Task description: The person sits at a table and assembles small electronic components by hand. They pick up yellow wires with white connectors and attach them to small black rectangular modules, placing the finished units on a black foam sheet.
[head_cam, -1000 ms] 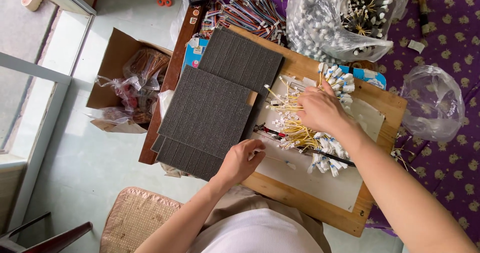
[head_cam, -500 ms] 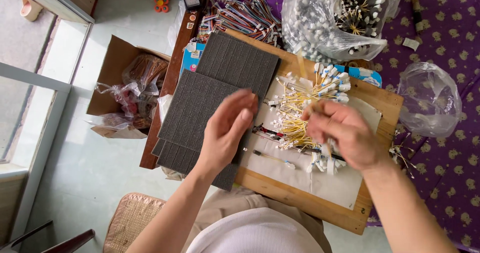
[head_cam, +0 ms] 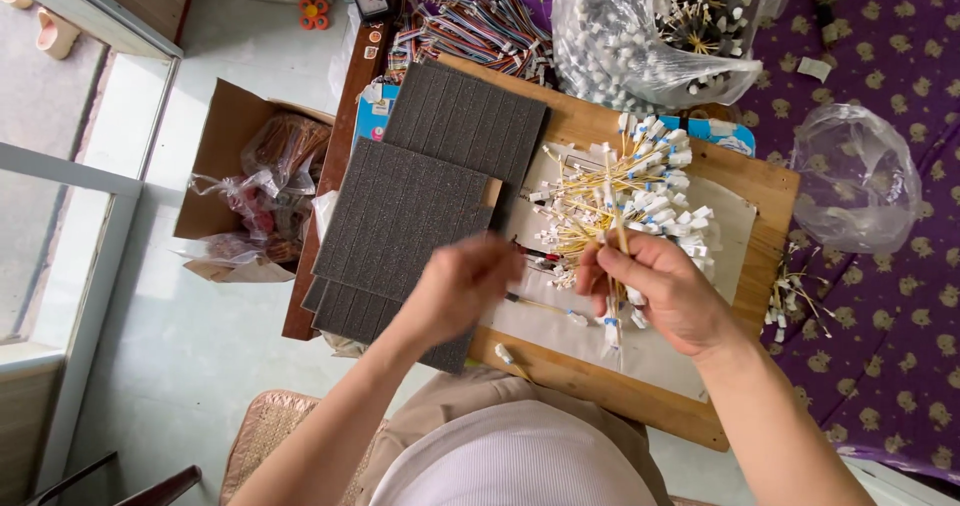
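Note:
My right hand (head_cam: 668, 288) is closed around a small bundle of yellow wires with white connectors (head_cam: 612, 296), held upright over a wooden board (head_cam: 760, 191). A loose pile of the same yellow wires (head_cam: 630, 198) lies on white paper just beyond that hand. My left hand (head_cam: 462, 284) hovers blurred just left of the bundle, fingers curled, above the near edge of the grey foam pads (head_cam: 400, 228). Whether it pinches a wire is unclear.
Another grey foam pad (head_cam: 468, 124) lies further back. A clear bag of connectors (head_cam: 660, 28) and coloured ribbon cables (head_cam: 470, 26) sit at the far edge. An empty-looking plastic bag (head_cam: 856, 178) rests on purple cloth. A cardboard box (head_cam: 245, 181) stands on the floor, left.
My right hand lifted a bundle of wires off the pile and drew it toward me. My left hand rose from the foam pads and moved right to meet it.

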